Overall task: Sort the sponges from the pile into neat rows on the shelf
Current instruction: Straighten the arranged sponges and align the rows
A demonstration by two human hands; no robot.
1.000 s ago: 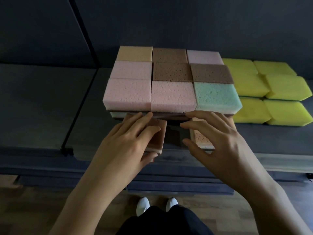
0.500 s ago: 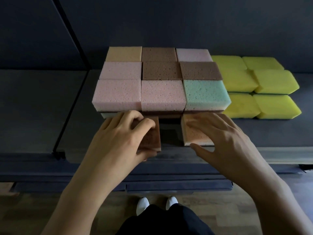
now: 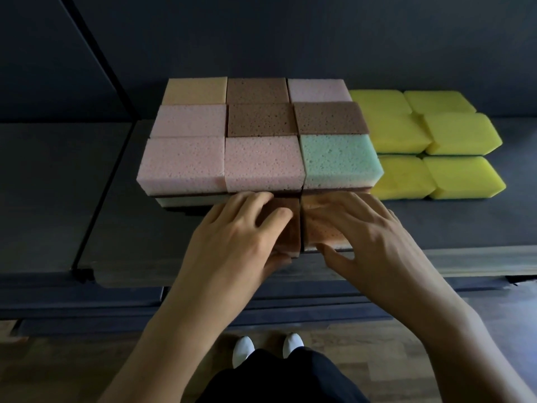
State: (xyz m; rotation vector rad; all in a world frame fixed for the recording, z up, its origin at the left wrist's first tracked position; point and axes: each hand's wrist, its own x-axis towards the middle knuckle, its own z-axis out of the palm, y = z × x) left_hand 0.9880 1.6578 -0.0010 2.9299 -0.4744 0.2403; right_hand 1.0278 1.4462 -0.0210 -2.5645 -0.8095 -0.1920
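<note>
Your left hand [image 3: 232,237] has its grip curled round the brown rectangular foam sponge [image 3: 292,237], your right hand [image 3: 369,237] rests with fingers spread flat on the adjoining orange foam sponge [image 3: 319,231], both sponges at the front of the dark shelf [image 3: 436,228].

My bare forearms [image 3: 162,330] reach forward. My left grip [image 3: 241,237] curls fingers and thumb round a brown sponge [image 3: 293,235]; my right grip [image 3: 357,237] lies spread, fingers straight, thumb apparently hooked low.
</note>
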